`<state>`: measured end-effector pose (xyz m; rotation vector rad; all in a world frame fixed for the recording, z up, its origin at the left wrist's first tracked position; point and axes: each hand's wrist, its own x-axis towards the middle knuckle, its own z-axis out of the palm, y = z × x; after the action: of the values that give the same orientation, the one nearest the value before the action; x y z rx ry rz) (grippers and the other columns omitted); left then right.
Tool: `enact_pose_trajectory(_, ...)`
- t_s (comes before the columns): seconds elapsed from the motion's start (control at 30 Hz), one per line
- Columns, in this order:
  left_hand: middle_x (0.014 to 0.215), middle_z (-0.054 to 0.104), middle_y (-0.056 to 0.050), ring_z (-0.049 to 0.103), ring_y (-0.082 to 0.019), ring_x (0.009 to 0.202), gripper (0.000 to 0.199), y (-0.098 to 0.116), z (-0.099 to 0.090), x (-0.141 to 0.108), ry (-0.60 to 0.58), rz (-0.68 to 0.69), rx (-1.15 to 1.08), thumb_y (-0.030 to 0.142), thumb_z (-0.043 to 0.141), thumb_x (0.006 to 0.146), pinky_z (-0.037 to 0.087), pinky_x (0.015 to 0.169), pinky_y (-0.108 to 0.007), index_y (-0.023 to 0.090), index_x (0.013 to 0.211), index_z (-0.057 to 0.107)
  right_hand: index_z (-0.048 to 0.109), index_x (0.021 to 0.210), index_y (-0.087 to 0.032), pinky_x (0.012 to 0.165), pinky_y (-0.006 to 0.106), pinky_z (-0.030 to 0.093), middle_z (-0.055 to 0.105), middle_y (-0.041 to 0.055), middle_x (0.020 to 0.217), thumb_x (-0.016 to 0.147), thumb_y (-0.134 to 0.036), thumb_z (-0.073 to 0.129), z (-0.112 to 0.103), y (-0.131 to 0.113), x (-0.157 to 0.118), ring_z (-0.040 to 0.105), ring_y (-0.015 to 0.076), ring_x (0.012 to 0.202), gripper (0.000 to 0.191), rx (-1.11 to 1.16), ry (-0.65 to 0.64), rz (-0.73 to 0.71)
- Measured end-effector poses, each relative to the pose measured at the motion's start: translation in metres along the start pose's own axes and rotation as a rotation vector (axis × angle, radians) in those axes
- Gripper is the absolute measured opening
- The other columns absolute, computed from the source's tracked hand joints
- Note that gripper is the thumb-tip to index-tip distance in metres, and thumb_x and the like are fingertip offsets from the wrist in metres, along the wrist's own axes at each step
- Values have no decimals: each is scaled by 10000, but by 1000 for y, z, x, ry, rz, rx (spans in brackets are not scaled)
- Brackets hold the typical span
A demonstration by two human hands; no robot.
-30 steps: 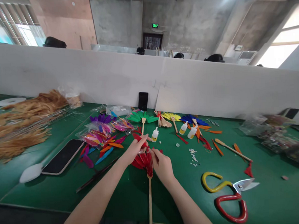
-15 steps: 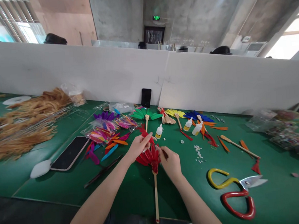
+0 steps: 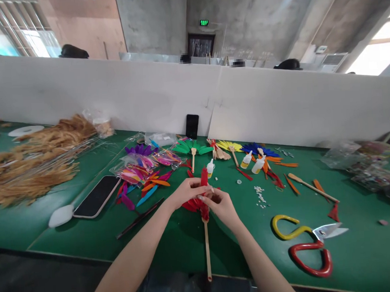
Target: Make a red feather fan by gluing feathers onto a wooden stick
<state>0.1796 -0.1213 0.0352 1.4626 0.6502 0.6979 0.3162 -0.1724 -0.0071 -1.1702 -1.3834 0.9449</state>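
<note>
My left hand [image 3: 188, 193] is closed around a red feather [image 3: 204, 177] that stands up between my hands. Close against it, my right hand [image 3: 222, 207] has its fingers pinched at the feather's lower part; what exactly sits between those fingertips is hidden. Beneath both hands lies a red feather fan [image 3: 192, 205], its feathers partly covered by my fingers. The fan's thin wooden handle [image 3: 207, 251] points toward me and reaches the table's front edge.
Large scissors [image 3: 315, 240] with yellow and red grips lie at right, near small white beads [image 3: 259, 196]. Glue bottles [image 3: 258, 164] and finished-looking green [image 3: 193, 147] and yellow fans stand behind. A phone [image 3: 97, 197], loose feathers [image 3: 147, 195] and dry tan bundles [image 3: 34, 164] are left.
My hands have come together over the fan. The red feather, earlier tilted left in my left hand, now stands upright between both hands. The view has shifted slightly.
</note>
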Motion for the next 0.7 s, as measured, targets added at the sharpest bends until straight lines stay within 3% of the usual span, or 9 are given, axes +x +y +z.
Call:
enact_pose_trajectory(0.1,702,585,-23,512,-122,641,300,-3,3,0,-15,19,-1,421,649,721,389,573,-219,136,811,676,527,591,-171,343,198,297,477,-56,419,713,-454,639,4,-5,-3,381,67,331,328,99,-45,51)
enact_pose_trajectory(0.2,617,542,-1,451,-94,538,375,-5,-2,1,3,2,91,450,585,774,348,495,-201,136,958,674,547,663,-168,310,189,310,542,-44,431,718,-473,637,2,-10,-5,405,68,294,323,184,-89,101)
enact_pose_trajectory(0.3,506,444,43,373,-75,443,428,-6,-15,3,114,80,222,465,456,851,320,454,-195,144,1059,649,569,701,-161,309,178,343,596,-18,462,695,-466,673,-7,-11,-8,484,87,329,322,239,-10,131)
enact_pose_trajectory(0.47,512,482,35,473,-100,477,398,-10,-26,-8,446,230,411,448,427,873,394,527,-215,148,952,677,586,656,-142,296,164,337,650,34,548,633,-442,738,-31,0,-23,574,118,409,337,333,190,272)
enact_pose_trajectory(0.7,741,648,-30,572,-169,783,274,-28,-4,-52,483,343,746,340,442,900,437,754,-286,182,907,666,611,759,-143,352,167,341,706,88,723,614,-445,753,-43,7,-36,622,138,502,364,373,128,379)
